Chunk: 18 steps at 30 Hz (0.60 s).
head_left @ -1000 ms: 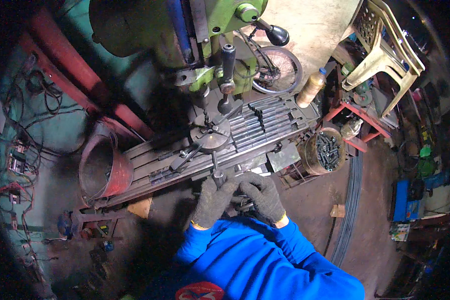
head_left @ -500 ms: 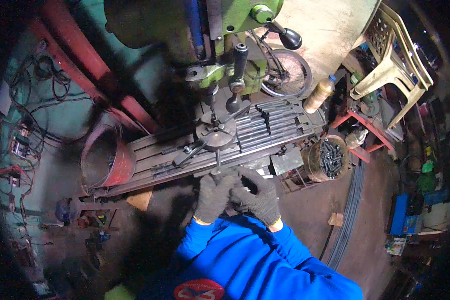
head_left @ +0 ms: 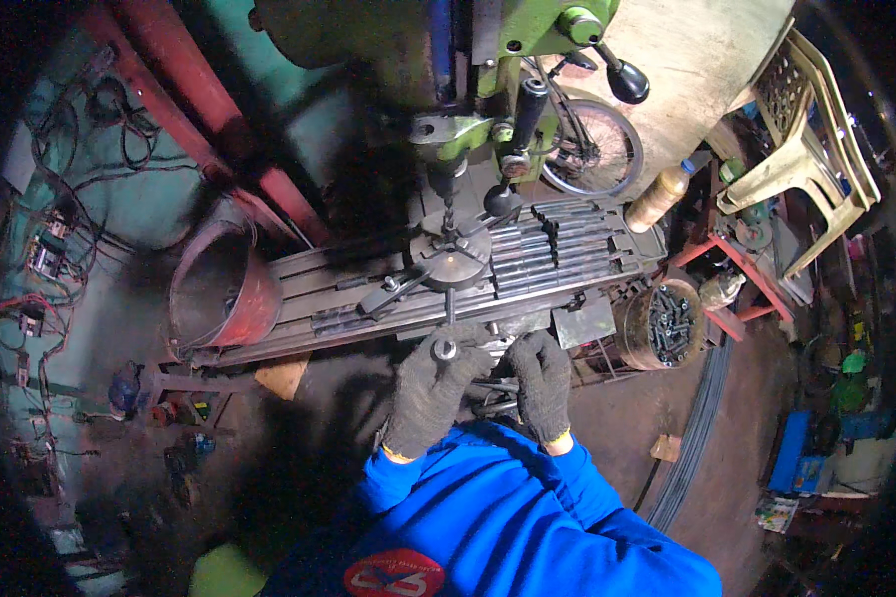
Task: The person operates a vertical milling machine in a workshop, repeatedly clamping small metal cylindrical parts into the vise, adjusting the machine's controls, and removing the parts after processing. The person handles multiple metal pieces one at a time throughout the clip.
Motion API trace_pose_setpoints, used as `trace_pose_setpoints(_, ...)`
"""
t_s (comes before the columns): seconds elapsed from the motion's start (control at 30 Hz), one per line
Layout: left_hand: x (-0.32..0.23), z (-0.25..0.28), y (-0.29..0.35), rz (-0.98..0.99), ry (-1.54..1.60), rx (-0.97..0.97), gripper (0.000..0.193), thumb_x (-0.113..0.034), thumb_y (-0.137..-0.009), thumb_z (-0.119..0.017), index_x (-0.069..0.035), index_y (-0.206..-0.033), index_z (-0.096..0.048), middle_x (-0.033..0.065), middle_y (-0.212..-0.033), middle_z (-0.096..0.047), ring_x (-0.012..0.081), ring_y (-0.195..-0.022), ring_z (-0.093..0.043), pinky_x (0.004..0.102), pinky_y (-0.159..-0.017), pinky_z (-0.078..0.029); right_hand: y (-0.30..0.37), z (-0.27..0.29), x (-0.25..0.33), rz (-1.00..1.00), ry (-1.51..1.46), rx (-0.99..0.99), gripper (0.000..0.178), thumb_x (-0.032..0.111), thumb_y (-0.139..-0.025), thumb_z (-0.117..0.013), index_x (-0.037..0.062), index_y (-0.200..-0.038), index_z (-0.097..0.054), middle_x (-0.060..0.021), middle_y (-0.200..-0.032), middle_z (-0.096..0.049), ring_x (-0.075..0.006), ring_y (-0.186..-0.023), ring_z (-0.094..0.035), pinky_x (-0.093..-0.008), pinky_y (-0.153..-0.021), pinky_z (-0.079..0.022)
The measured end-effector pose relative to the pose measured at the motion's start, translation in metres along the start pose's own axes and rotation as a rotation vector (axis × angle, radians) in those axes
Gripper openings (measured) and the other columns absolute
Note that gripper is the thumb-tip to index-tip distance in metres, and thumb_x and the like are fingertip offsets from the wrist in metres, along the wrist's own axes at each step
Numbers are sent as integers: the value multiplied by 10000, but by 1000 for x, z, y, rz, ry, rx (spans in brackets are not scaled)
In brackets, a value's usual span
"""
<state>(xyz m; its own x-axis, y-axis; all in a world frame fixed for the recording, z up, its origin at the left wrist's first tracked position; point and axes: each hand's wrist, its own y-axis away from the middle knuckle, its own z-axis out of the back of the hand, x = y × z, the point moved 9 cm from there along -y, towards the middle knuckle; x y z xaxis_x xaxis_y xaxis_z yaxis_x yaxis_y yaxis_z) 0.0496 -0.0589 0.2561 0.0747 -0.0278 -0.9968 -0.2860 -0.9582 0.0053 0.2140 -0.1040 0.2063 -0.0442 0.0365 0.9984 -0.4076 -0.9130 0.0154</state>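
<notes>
My left hand (head_left: 428,393), in a dark grey knitted glove, is closed round a round-ended metal piece (head_left: 446,349). Just beyond it a metal rod (head_left: 450,303) sticks out from the round chuck (head_left: 453,257) on the drill press table. My right hand (head_left: 542,386), gloved alike, is a little to the right with its fingers curled; what lies in them is hidden. Shiny metal (head_left: 495,346) shows between the hands. Above the chuck points a drill bit (head_left: 449,212). Several steel rods (head_left: 558,249) lie side by side on the table's right part.
A red bucket (head_left: 254,308) stands at the table's left end. At the right are a bin of metal parts (head_left: 675,328), a bottle (head_left: 659,195) and a plastic chair (head_left: 806,164). Long bars (head_left: 692,438) lie on the floor. The drill press lever (head_left: 625,80) hangs above.
My hands, close together before, are now apart, the right one further right with its fingers pointing up. The round metal end now shows at my left hand. The whole view has shifted slightly.
</notes>
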Motion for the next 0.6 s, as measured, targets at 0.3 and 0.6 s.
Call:
trace_pose_setpoints(0.3, -8, 17, 8, 47, 47, 16, 284, -174, -954, -658, 9, -1170, -656, 40, -973, -684, 104, -827, -625, 270, -708, -526, 19, -59, 36, 209, 74, 448, 301, 234, -918, -691, 48, -1148, -635, -123, -968, -678, -195, -837, -638, -338, -765, -528)
trace_pose_setpoints(0.6, -5, 36, 7, 107, 150, 101, 305, -153, -946, -666, -5, -1212, -654, 48, -1018, -686, 108, -925, -621, 268, -778, -520, 19, -83, 60, 288, 105, 371, 347, 238, -819, -790, 36, -1080, -682, -160, -987, -698, -270, -824, -689, -377, -723, -540)
